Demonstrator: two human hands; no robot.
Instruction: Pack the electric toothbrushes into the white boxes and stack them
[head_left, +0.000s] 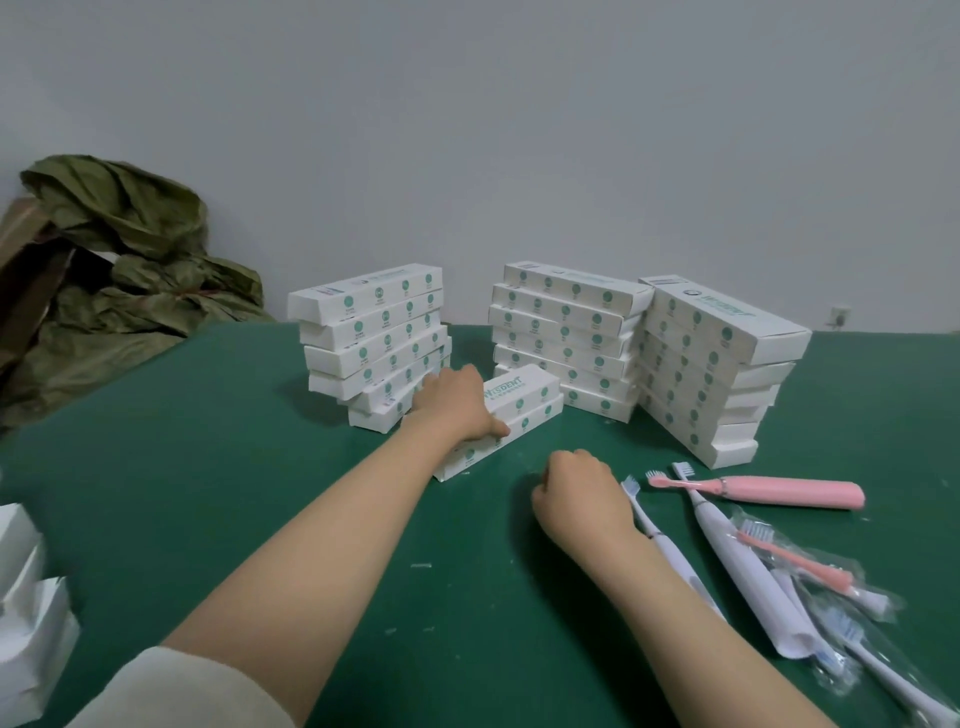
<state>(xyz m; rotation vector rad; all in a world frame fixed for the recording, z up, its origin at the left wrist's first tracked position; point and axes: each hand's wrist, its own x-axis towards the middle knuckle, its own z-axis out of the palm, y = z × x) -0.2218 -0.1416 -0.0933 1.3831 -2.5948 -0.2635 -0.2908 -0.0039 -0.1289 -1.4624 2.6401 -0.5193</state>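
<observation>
Matt white card boxes (569, 332), smooth plastic toothbrushes (737, 564) in glossy clear wrappers (826, 566), matt green mat (208, 467).

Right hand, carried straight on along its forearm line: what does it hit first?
Most likely the low two-box stack that the left hand holds. The right hand points up-left toward it. Depth is unclear.

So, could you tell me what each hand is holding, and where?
Left hand grips the top white box at its near end; right hand, curled, holds nothing.
</observation>
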